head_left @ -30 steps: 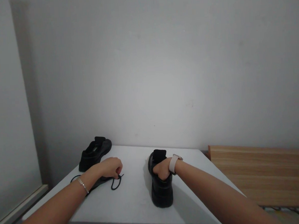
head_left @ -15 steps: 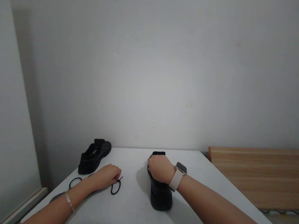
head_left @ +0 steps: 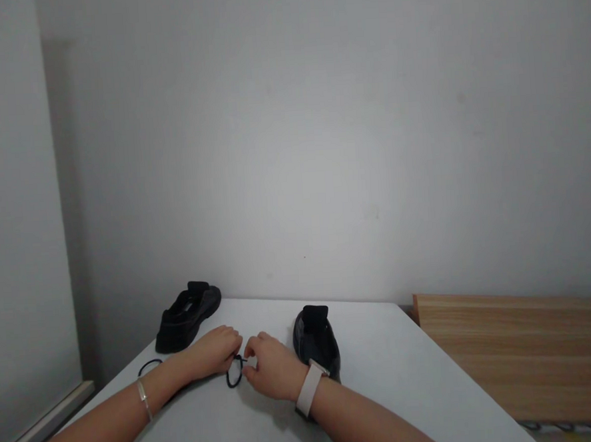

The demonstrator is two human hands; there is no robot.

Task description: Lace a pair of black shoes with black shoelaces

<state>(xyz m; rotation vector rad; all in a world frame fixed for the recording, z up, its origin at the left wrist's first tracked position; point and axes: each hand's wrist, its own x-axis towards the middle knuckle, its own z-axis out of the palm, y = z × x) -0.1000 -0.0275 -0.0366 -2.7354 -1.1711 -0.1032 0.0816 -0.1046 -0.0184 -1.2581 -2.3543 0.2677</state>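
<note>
My left hand (head_left: 218, 349) is closed on a black shoelace (head_left: 235, 381), and a loop with a short free end sticks out from its fingers. Close beside it, my right hand (head_left: 274, 367) has thumb and forefinger apart around the lace's free end. Behind my right wrist stands a black shoe (head_left: 315, 340), its tongue up and its heel part hidden by the wrist and watch band. Another black shoe (head_left: 184, 318) sits at the table's back left, beyond my left forearm. More black lace (head_left: 149, 363) curves out behind that forearm.
Both shoes rest on a white table (head_left: 385, 369) set against a pale wall (head_left: 321, 146). A wooden board (head_left: 524, 354) lies to the right of the table. At the left rises a white panel (head_left: 16, 231).
My right hand has left the right-hand shoe and moved left to the lace end, uncovering the shoe's opening. My left hand has hardly moved and keeps hold of the lace.
</note>
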